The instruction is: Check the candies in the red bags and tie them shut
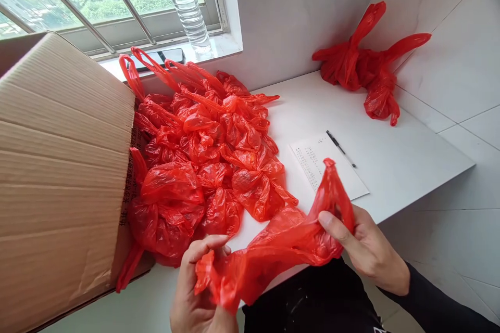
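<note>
Stretched between my two hands is a thin red plastic bag [269, 257], held above the front edge of the white table. My left hand [199, 286] grips its left end, with a crumpled bit poking out between the fingers. At the other end, my right hand [365, 247] pinches the bag with the thumb on top, and a handle loop stands up above that hand. What the bag holds, if anything, I cannot make out. Just beyond lies a pile of knotted red plastic bags [213, 140], their contents hidden.
A large cardboard box [62, 177] stands at the left. More red bags [355, 65] lie in the back right corner. A printed sheet [308, 161] and a black pen [340, 149] rest on the white table [414, 156]. On the windowsill are a water bottle [187, 10] and a phone [172, 55].
</note>
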`<action>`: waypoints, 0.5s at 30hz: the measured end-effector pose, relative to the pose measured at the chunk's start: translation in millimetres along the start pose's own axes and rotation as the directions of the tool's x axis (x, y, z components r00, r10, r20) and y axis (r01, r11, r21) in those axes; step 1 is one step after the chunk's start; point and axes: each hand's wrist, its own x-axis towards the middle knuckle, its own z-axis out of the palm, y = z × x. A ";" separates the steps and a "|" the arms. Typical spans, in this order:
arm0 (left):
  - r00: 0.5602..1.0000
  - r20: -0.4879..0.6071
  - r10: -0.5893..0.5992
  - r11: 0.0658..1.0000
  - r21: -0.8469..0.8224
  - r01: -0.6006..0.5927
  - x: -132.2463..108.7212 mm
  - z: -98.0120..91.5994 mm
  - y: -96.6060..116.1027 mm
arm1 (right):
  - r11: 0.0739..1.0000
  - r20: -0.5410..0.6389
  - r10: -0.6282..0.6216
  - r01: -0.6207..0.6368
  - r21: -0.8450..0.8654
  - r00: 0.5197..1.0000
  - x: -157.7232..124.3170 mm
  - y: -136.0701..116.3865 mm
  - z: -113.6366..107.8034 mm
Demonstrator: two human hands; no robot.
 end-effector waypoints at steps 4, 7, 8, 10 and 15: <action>0.990 -0.053 0.132 0.980 -0.140 -0.138 2.0 -11.2 -3.9 | 0.993 -0.118 0.052 -0.038 0.114 0.992 -5.1 -11.1 1.5; 0.977 -0.067 0.204 0.965 -0.153 -0.212 12.3 -25.6 -17.8 | 0.989 -0.147 0.044 -0.023 0.144 0.988 -5.3 -10.1 1.8; 0.978 -0.031 0.205 0.965 -0.161 -0.207 15.9 -29.7 -23.3 | 0.989 -0.144 0.038 -0.017 0.148 0.989 -4.9 -8.5 1.5; 0.975 0.095 0.200 0.969 -0.166 -0.183 19.4 -32.2 -29.6 | 0.988 -0.125 0.020 0.000 0.153 0.992 -4.4 -5.0 0.7; 0.986 -0.027 0.166 0.976 -0.138 -0.168 2.4 -3.4 -2.3 | 0.994 -0.108 -0.037 0.047 0.096 0.994 -8.2 -3.2 -0.3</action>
